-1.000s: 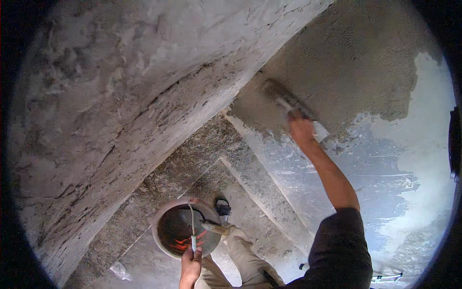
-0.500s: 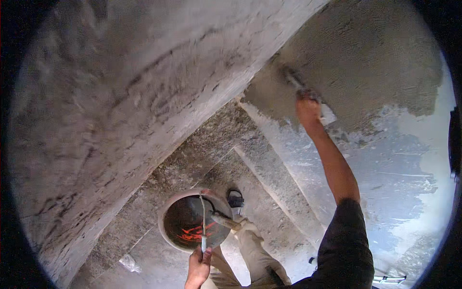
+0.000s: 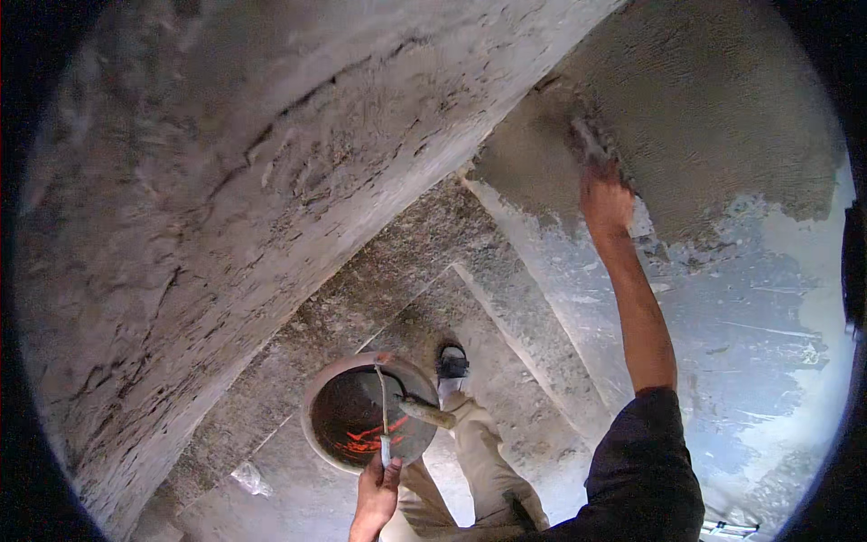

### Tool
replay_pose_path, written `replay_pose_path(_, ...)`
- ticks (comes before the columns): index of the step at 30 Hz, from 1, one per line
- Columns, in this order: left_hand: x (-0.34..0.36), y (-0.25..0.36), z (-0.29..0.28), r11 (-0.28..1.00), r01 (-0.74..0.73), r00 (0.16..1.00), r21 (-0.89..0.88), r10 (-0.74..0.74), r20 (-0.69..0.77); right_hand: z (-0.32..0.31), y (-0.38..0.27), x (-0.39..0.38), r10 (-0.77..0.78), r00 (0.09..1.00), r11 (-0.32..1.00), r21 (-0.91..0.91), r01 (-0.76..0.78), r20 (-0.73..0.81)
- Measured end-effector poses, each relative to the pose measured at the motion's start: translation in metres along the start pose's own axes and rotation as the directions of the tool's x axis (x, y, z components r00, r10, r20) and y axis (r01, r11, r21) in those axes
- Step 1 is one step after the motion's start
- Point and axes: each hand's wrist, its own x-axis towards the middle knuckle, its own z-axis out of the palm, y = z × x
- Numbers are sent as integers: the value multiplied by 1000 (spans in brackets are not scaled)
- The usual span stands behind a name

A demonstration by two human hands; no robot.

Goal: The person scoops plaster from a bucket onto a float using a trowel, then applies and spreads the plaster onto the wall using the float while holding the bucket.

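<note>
My right hand (image 3: 606, 200) is raised against the wall, gripping a plastering trowel (image 3: 585, 137) that presses into the wet grey plaster patch (image 3: 713, 117). Its blade points up and to the left, close to the inner corner of the wall. Low in the view, my left hand (image 3: 376, 492) holds the wire handle (image 3: 384, 406) of a round bucket (image 3: 318, 397). The bucket has a dark inside with orange streaks, and a small trowel (image 3: 423, 413) lies across its rim. My foot in a dark shoe (image 3: 452, 361) stands just right of the bucket.
A rough, cracked grey wall (image 3: 226, 181) fills the left. Bare pale wall (image 3: 768, 316) lies below the fresh plaster. The speckled stone floor (image 3: 379, 271) has steps or ledges. A crumpled clear plastic bag (image 3: 251, 479) lies on the floor at lower left.
My right hand has swept the plastering trowel up and to the right across the wet plaster. The bucket in my left hand stays about level while the view shifts slightly.
</note>
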Motion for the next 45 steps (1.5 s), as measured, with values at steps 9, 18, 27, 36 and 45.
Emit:
replay_pose_path(9, 24, -4, 5, 993, 33, 999, 113, -34, 6, 81, -41, -13, 122, 989, 984, 137, -110, -84)
replay_pose_path(18, 24, 2, 7, 995, 15, 1000, 99, -14, -9, 68, -42, -37, 12, 990, 926, 376, 42, -141)
replay_pose_path(27, 5, 10, 7, 1000, -6, 1000, 10, 6, -23, 23, -24, 10, -168, 927, 982, 134, 130, 334)
replay_pose_path(36, -46, 33, -3, 995, -74, 996, -65, 71, -45, -66, -1, 86, -263, 837, 951, -17, 308, 480)
replay_pose_path(45, -83, 45, -8, 982, -83, 995, -170, 73, -63, -170, 46, 127, -329, 832, 916, -63, 396, 446)
